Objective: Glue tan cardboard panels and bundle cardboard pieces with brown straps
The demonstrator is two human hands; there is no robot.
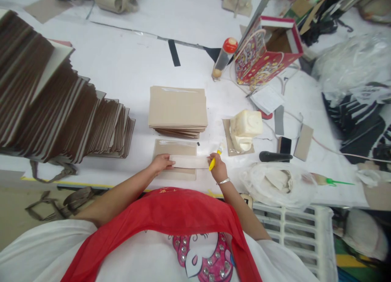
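Note:
A pale strip (188,161) stretches level between my two hands, over a beige panel (177,175) near the table's front edge. My left hand (163,164) pinches the strip's left end. At its right end, my right hand (218,168) grips the strip and also keeps hold of a yellow-handled brush (215,158), bristles pointing away from me. Just beyond the panel lies a stack of beige panels (177,107). To the right, a cut-open plastic container (246,127) rests on a piece of board (227,137).
Long leaning rows of brown-edged panels (61,99) fill the left side. A red-capped bottle (224,58) and a red paper bag (269,54) stand at the back right. Nearer are a black-handled tool (275,156), a clear plastic bag (277,184) and a white rack (299,229).

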